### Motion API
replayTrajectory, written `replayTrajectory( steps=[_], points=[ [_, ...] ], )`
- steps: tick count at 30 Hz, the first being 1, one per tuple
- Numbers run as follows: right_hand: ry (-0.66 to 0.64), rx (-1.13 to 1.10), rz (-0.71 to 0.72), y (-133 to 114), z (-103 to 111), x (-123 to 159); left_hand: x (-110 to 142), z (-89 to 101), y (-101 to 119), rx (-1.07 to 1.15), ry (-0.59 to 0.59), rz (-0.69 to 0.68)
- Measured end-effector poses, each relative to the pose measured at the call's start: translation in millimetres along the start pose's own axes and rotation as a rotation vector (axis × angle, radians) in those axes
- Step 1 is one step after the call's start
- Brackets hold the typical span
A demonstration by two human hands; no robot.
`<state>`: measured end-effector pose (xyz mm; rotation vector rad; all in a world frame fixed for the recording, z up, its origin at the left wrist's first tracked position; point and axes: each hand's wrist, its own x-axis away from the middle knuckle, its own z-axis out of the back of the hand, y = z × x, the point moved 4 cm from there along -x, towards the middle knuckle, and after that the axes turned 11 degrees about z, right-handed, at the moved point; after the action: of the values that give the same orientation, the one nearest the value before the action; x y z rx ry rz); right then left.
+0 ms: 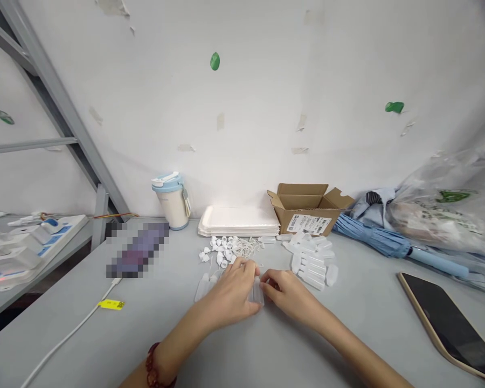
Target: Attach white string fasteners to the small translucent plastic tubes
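My left hand (236, 291) reaches over a row of small translucent plastic bottles (202, 286) lying on the table. Its thumb and bent fingers close on a bottle (258, 292) at the row's right end. Just right of that bottle is my right hand (285, 291), its fingers curled together with the tips against the bottle's side; anything pinched in them is hidden. White caps (224, 247) and thin white stick-like pieces (247, 248) lie in a pile beyond my hands. More translucent bottles (311, 267) are heaped farther right.
White padded envelopes (238, 221) are stacked by the wall, beside an open cardboard box (307, 218). A cream tumbler (172, 205) stands left of them. A blue folded umbrella (372, 237) and a phone (448, 323) lie right. A white cable (73, 328) crosses the left side.
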<state>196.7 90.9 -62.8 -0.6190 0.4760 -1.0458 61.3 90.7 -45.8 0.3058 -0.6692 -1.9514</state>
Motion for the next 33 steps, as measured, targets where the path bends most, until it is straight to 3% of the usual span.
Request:
replayTrajectory(
  steps=[21,27,29,33],
  points=[
    [0.037,-0.031,0.029,-0.6,3.3,-1.3,1.5,-2.5,0.2,-0.037,-0.012,-0.036],
    [0.108,0.068,0.018,11.0,12.5,-7.6,-0.9,2.1,0.8,0.039,-0.008,-0.050],
    [0.163,0.175,0.014,16.5,16.3,-11.1,-4.9,7.9,-0.7,0.111,0.038,-0.035],
    [0.256,0.485,0.025,21.5,22.3,-19.2,-15.0,21.3,-13.6,0.180,0.257,0.055]
  ],
)
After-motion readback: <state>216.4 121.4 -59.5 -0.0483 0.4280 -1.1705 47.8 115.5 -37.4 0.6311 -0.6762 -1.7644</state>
